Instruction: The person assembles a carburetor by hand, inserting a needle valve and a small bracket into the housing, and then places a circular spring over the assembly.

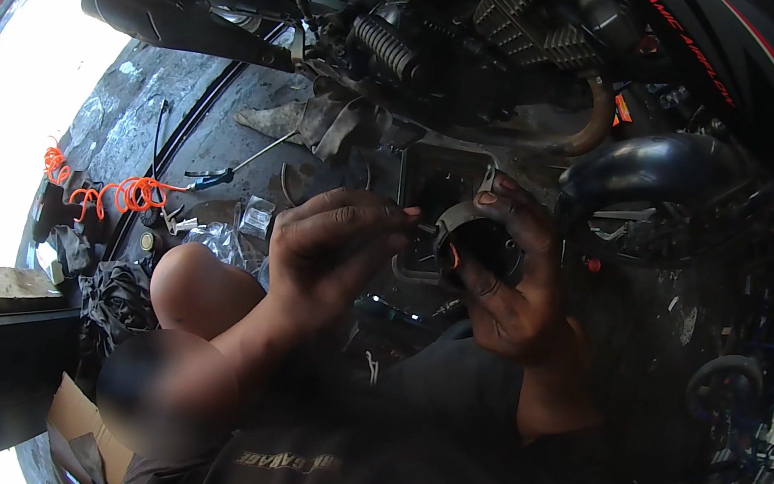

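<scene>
My right hand (516, 293) grips a dark round metal part (460, 215) with a curved, lighter rim and something orange inside, holding it up over a square dark tray (408, 174). At its left side, my left hand (329, 253) is closed, thumb and index together at a small thin piece (425, 229) beside the part's rim; whether it is separate or attached I cannot tell.
A motorcycle engine (502, 27) and muffler (189, 23) span the top. An orange coiled hose (136, 194), grey rag (324, 126), plastic bags (215, 240) and dark cloth (119, 306) lie left. A cardboard box (80, 421) is lower left, a metal rack (755, 473) right.
</scene>
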Demonstrator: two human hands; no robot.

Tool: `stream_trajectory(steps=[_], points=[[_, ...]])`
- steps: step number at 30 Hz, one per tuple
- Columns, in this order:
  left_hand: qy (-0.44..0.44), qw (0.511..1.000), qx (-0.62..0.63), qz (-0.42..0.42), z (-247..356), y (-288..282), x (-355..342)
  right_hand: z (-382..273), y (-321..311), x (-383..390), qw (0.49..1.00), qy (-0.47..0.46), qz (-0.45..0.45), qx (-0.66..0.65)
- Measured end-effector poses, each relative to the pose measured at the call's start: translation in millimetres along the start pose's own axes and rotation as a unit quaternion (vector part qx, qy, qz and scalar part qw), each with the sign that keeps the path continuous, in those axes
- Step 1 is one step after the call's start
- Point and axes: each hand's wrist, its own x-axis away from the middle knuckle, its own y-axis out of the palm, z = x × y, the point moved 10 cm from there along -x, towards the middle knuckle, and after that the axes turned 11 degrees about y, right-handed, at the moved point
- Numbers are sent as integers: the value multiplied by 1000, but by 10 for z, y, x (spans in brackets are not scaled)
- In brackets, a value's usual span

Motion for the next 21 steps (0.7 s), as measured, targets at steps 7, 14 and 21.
stream_trajectory(steps=[7, 14, 21], points=[[-90, 994, 57, -33, -211, 13, 9, 116, 69, 12, 997, 40, -22, -59], [-68, 994, -14, -87, -159, -9, -16, 143, 141, 19, 995, 60, -48, -69], [-43, 993, -37, -103, -108, -48, -47, 127, 156, 3, 996, 42, -56, -46]])
